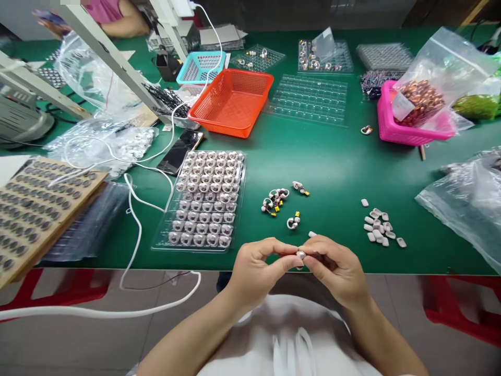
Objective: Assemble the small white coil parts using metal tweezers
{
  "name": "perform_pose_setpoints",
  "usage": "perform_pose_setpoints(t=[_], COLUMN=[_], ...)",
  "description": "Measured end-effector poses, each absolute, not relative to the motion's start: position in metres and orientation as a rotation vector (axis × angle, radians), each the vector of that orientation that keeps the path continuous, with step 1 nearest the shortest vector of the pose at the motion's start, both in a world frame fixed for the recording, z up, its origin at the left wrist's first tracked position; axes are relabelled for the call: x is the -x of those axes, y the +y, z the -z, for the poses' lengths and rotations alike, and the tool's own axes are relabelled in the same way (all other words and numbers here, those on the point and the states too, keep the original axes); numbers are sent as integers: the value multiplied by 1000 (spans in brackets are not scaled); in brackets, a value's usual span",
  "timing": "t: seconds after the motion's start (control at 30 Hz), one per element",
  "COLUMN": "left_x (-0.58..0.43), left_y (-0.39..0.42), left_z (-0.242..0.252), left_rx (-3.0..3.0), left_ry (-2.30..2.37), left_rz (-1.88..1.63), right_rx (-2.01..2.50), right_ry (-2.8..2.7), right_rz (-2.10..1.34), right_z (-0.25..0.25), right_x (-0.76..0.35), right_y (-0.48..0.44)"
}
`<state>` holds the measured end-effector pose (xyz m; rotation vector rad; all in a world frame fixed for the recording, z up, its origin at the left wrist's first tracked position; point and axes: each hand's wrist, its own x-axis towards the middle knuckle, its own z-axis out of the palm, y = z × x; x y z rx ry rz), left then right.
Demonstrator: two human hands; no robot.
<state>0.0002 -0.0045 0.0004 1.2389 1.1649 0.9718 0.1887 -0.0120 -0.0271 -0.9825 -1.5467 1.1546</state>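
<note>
My left hand (256, 263) and my right hand (332, 263) meet at the near edge of the green table (332, 162). Both pinch one small silvery-white part (301, 255) between their fingertips. Just beyond them lie a few ring-shaped parts with yellow bits (276, 199) and one more ring part (293, 222). A little pile of small white caps (379, 228) lies to the right. On the left stands a clear tray (205, 198) filled with rows of the pale parts.
An orange basket (231, 102), a blue basket (200, 67) and a pink basket (410, 122) with a bag of copper coils stand farther back. Empty clear trays (309, 99), a phone (180, 151), white cables, plastic bags and a wooden board of parts (35, 203) surround them. Another person sits at the far left.
</note>
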Motion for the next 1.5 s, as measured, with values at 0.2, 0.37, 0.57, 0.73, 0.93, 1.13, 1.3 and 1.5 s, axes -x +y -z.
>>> perform_pose_setpoints(t=[0.2,0.37,0.57,0.73,0.93,1.13,1.3,1.5], left_x=[-5,-9,-12,-12,-10,-10,-9,-9], left_y=[-5,-5,-6,-6,-5,-5,-6,-9], left_z=[-5,-9,-7,-7,-7,-4,-1,0], left_rx=[-1421,-1568,-1661,-1667,-1663,-1678,-1667,-1605], left_ry=[1141,1143,1132,1137,1128,1089,1074,1077], left_rz=[-1093,-1179,-1299,-1291,-1274,-1283,-1287,-1310], right_rx=[961,912,920,943,922,954,980,969], right_ry=[-1251,-1108,-1076,-1100,-1108,-1146,-1178,-1321], right_rz=[-1480,-1519,-1487,-1450,-1445,-1396,-1365,-1242], right_z=[34,45,52,53,53,51,44,38], right_x=[-184,-180,-180,-178,-179,-179,-178,-180], right_y=[-15,-18,-18,-18,-18,-18,-17,-18])
